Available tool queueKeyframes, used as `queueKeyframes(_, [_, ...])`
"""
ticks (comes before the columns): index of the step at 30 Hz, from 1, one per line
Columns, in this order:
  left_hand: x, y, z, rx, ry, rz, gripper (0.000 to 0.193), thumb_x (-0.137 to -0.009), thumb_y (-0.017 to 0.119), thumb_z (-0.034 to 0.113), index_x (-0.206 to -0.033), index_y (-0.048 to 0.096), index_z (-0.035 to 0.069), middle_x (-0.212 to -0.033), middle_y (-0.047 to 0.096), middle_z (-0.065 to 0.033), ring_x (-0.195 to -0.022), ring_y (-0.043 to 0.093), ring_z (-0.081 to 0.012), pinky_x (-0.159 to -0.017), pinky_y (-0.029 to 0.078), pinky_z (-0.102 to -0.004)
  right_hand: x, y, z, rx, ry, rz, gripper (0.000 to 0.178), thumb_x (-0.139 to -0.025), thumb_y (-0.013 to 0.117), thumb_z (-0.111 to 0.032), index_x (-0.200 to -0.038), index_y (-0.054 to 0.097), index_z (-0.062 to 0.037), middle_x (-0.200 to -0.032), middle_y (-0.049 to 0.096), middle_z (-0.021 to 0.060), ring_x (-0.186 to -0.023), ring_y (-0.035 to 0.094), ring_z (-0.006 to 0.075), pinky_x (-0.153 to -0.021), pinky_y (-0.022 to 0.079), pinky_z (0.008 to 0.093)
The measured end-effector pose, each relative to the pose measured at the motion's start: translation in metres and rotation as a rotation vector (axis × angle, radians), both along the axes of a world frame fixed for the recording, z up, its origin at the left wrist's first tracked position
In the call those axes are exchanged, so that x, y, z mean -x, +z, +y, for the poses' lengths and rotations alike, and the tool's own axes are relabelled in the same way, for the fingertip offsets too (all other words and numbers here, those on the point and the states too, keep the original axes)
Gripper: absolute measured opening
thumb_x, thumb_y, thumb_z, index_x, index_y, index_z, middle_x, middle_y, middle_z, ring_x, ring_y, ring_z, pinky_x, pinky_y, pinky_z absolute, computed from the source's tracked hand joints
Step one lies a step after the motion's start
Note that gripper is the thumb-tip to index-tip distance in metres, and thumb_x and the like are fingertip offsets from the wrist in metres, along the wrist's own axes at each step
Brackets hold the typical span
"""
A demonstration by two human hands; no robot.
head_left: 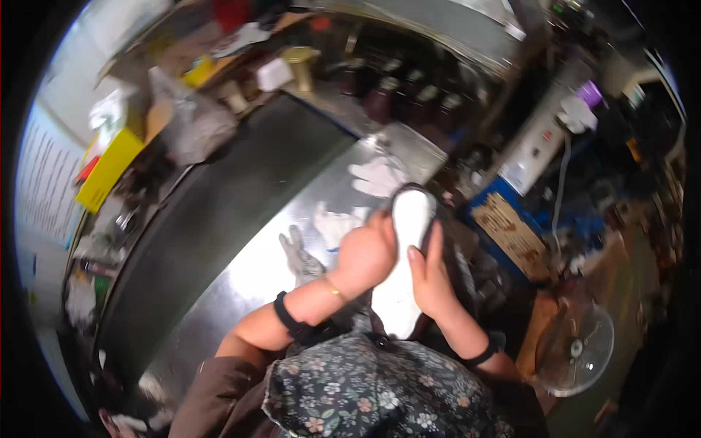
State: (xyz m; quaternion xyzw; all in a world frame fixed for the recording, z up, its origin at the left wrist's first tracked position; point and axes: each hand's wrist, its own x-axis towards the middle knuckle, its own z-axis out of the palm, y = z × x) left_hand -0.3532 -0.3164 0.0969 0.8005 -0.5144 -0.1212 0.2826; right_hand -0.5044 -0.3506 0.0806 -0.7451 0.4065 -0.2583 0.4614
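Observation:
A shoe (400, 285) with a white sole and a dark edge is held sole up in front of my body, its heel toward the apron or its toe, I cannot tell which. My right hand (432, 285) grips its right side, thumb lying on the sole. Against its upper left edge, my left hand (367, 252) is closed, with the fingertips partly hidden and slightly blurred. Left of the shoe on the metal table lie a grey glove (299, 255), a crumpled white cloth or glove (337, 225) and, farther back, a white glove (381, 175).
A dark belt (241, 168) runs along the left of the metal table (226, 292). Several dark red objects (383, 98) stand at the back. A yellow box (109, 171) sits far left. On the right are a blue bin with cardboard (507, 230) and a round fan (577, 350).

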Motion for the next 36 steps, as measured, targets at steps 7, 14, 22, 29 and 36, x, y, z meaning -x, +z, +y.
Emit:
queueKeyframes(7, [0.013, -0.059, 0.027, 0.322, -0.403, 0.608, 0.056, -0.104, 0.039, 0.030, -0.149, 0.026, -0.001, -0.138, 0.049, -0.0321, -0.129, 0.049, -0.0397, -0.110, 0.036, -0.0458, 0.024, -0.046, 0.016, -0.070, -0.191, -0.290, 0.067, -0.106, 0.040, -0.031, -0.155, 0.009, 0.0018, -0.158, 0.018, 0.0239, -0.145, 0.025, 0.0331, -0.117, 0.023, 0.0410])
queueKeyframes(14, [0.021, -0.014, 0.056, 0.088, -0.186, 0.494, 0.059, -0.101, 0.047, 0.030, -0.148, 0.029, 0.001, -0.137, 0.048, -0.0333, -0.122, 0.053, -0.0427, -0.102, 0.044, -0.0462, 0.008, -0.022, 0.028, 0.066, -0.131, -0.272, 0.061, -0.107, 0.037, -0.026, -0.155, 0.010, 0.0014, -0.158, 0.018, 0.0247, -0.144, 0.027, 0.0340, -0.115, 0.026, 0.0406])
queueKeyframes(22, [0.003, -0.009, 0.003, 0.549, -0.513, 1.064, 0.062, -0.106, 0.036, 0.047, -0.152, 0.031, 0.005, -0.152, 0.038, -0.0134, -0.143, 0.032, -0.0249, -0.117, 0.024, -0.0347, 0.033, -0.038, 0.034, 0.184, -0.031, -0.269, 0.065, -0.105, 0.039, -0.030, -0.154, 0.013, 0.0040, -0.158, 0.021, 0.0237, -0.144, 0.029, 0.0327, -0.116, 0.025, 0.0421])
queueKeyframes(29, [0.021, 0.000, -0.012, 0.434, -0.482, 1.163, 0.034, -0.096, 0.060, 0.036, -0.112, 0.058, 0.007, -0.116, 0.056, -0.0070, -0.114, 0.052, -0.0194, -0.099, 0.040, -0.0336, 0.046, 0.004, -0.029, 0.121, 0.101, -0.332, 0.076, -0.100, 0.026, -0.062, -0.154, 0.029, -0.0090, -0.156, 0.031, 0.0192, -0.141, 0.033, 0.0387, -0.117, 0.026, 0.0497])
queueKeyframes(36, [0.028, 0.003, -0.023, 0.422, -0.579, 1.123, 0.035, -0.089, 0.065, 0.023, -0.118, 0.056, 0.006, -0.115, 0.058, -0.0076, -0.113, 0.053, -0.0200, -0.100, 0.040, -0.0320, 0.024, 0.041, -0.037, -0.091, 0.187, -0.386, 0.062, -0.105, 0.033, -0.044, -0.140, 0.046, 0.0059, -0.140, 0.050, 0.0217, -0.127, 0.050, 0.0313, -0.108, 0.037, 0.0432])
